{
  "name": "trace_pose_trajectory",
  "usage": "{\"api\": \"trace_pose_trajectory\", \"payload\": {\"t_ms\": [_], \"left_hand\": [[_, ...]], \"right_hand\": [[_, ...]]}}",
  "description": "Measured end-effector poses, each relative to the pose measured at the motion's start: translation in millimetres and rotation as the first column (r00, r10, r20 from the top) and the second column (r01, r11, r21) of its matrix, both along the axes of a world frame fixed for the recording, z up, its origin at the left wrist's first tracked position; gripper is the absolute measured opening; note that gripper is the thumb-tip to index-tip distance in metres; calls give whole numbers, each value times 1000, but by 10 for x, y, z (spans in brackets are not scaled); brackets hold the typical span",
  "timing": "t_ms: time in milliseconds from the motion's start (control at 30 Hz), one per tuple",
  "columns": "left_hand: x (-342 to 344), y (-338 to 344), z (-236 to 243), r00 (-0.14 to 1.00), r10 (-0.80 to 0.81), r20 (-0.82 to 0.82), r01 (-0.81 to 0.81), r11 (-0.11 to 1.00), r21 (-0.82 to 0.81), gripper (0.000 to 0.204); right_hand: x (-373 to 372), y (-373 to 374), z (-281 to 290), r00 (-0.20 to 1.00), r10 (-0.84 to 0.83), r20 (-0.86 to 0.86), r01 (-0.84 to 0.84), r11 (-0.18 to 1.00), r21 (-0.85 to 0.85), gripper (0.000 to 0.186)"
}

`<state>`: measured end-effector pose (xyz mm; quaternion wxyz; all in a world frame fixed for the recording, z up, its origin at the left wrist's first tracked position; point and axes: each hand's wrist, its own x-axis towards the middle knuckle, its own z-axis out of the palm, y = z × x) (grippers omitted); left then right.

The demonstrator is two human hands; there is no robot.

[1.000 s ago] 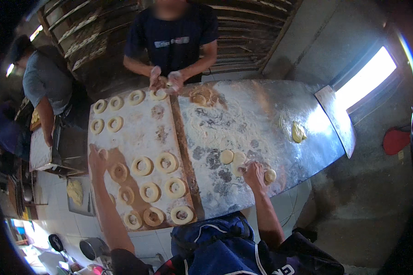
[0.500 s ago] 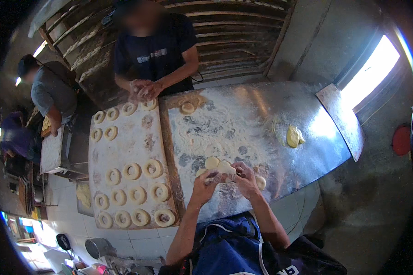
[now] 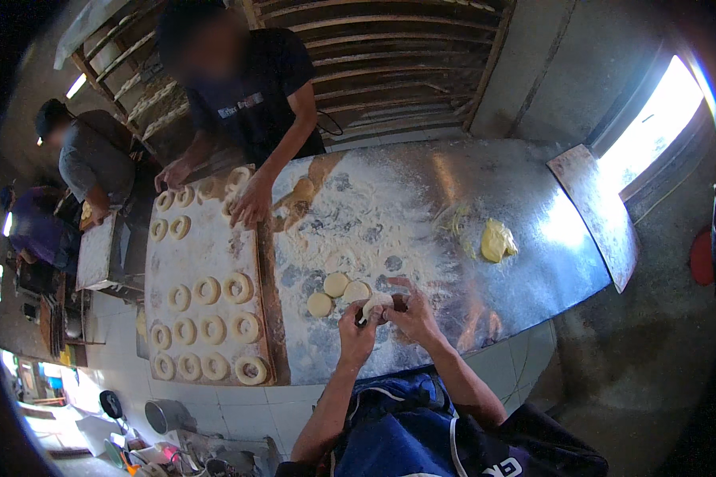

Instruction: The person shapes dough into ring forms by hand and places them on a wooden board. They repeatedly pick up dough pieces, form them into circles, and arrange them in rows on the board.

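Head view, hands: A worker's left hand (image 3: 357,331) and right hand (image 3: 415,319) together grasp one pale dough piece (image 3: 379,302), fingers pinching it from either side; whether a hole pierces it cannot be told.
Dough: The held piece sits above the near side of a floured metal table (image 3: 422,187).
Rounds: Three dough rounds (image 3: 336,284) lie just beyond the left hand.
Board: Farther left, a floured board (image 3: 207,265) bears rows of dough rings (image 3: 246,327).
Yellow lump: A soft mass (image 3: 498,241) rests well to the right.
Across: A dark-shirted co-worker (image 3: 254,99) leans over the board's far end before a slatted rack (image 3: 398,60).
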<state>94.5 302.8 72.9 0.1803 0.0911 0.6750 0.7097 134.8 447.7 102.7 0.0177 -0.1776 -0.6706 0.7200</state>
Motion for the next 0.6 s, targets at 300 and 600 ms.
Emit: {"api": "trace_pose_trajectory", "payload": {"t_ms": [300,600], "left_hand": [[195,195,-103,908,70,414,-222,917,331,45],[44,349,-67,980,13,200,-125,821,556,31]], "right_hand": [[64,208,-91,929,292,-225,-63,727,683,72],[-117,173,-396,989,14,148,-88,856,509,46]]}}
